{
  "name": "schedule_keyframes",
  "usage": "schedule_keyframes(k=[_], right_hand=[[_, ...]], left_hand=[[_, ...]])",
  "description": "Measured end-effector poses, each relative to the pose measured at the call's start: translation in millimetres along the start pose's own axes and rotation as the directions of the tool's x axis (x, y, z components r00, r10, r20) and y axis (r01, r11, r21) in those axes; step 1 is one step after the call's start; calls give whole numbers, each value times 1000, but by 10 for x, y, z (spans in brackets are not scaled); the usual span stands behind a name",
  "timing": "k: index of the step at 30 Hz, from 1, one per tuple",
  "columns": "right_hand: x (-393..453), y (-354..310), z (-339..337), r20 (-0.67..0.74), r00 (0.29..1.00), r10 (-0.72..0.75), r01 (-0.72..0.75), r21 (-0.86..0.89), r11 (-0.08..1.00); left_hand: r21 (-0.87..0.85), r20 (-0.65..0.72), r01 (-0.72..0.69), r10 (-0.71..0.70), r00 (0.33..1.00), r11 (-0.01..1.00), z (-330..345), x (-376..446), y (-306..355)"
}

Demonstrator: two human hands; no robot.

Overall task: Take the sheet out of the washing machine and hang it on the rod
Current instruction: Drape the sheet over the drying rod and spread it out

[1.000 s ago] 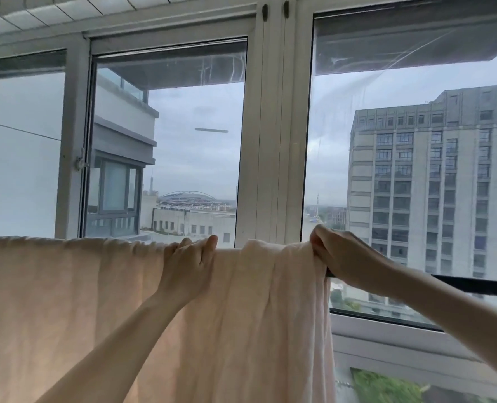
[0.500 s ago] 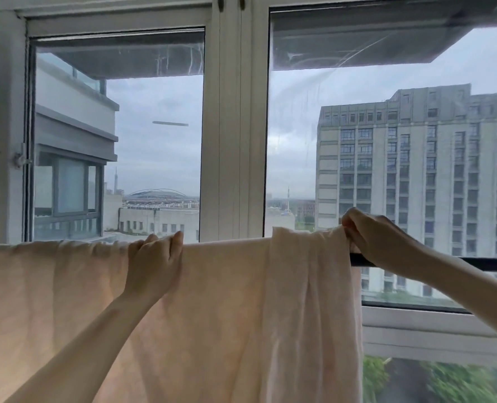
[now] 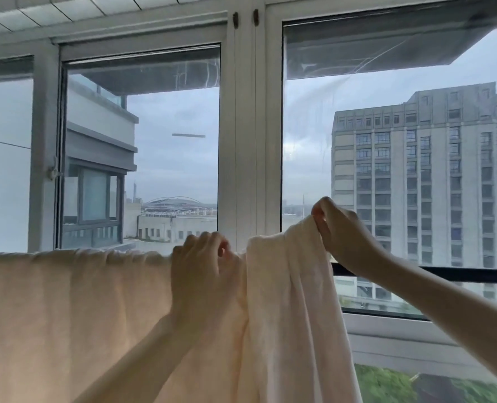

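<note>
Pale pink sheet [image 3: 67,315] draped over black rod [image 3: 444,274], right edge bunched

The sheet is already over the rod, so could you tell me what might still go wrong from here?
1. The right hand pinches the bunched end of the sheet and holds it lifted above the rod; if that grip slips, the thick fold may slide down off the rod.
2. The cloth is crowded between the right hand and the left hand, while bare rod lies to the right. Left bunched, it may dry unevenly.
</note>
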State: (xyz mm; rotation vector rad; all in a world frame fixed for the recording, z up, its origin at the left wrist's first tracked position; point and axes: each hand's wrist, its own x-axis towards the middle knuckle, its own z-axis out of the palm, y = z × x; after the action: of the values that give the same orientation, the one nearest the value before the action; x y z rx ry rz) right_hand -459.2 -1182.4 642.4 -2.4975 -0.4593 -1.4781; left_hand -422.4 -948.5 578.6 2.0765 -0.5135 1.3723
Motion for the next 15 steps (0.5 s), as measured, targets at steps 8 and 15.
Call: schedule_keyframes(k=[8, 15], right_hand=[[417, -662, 333, 9, 1000, 20, -22, 313, 949], [664, -803, 535, 236, 971, -28, -68, 388, 919]], left_hand=[[-335, 368, 327, -197, 909, 883, 19, 71, 438], [-556, 202, 468, -435, 878, 687, -365, 367, -230]])
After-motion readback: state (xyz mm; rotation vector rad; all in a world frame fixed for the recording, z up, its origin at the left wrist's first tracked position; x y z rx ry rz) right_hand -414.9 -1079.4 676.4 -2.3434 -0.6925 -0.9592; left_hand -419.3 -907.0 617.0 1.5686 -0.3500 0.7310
